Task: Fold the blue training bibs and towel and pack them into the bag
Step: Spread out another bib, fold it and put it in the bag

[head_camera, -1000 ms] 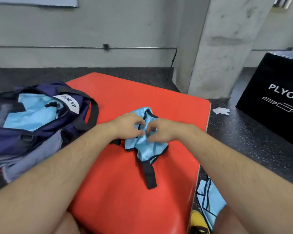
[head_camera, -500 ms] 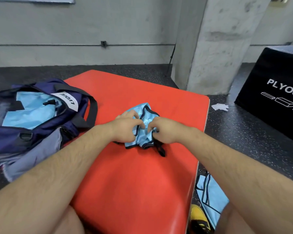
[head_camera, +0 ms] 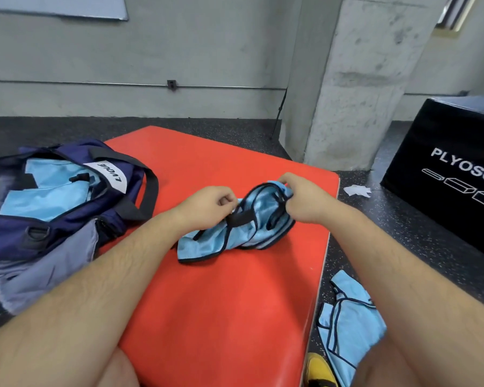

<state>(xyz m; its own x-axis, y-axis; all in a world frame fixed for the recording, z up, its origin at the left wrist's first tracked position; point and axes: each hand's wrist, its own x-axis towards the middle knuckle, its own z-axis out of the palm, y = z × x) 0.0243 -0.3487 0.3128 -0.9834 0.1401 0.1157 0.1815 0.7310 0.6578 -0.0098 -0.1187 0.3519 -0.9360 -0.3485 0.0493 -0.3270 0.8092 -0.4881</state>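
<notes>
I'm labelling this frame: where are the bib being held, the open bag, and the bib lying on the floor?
held bib (head_camera: pixel 204 245), head view, its crumpled blue lower part.
bag (head_camera: pixel 67 227), head view, navy side wall.
floor bib (head_camera: pixel 349 322), head view, its blue middle.

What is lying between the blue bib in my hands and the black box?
In the head view: the red mat's edge, then speckled dark floor with a small crumpled white scrap on it, touching neither the bib nor the box.

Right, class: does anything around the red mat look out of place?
Yes: a blue bib lies crumpled on the floor right of the red mat, and a white scrap litters the floor farther back.
</notes>
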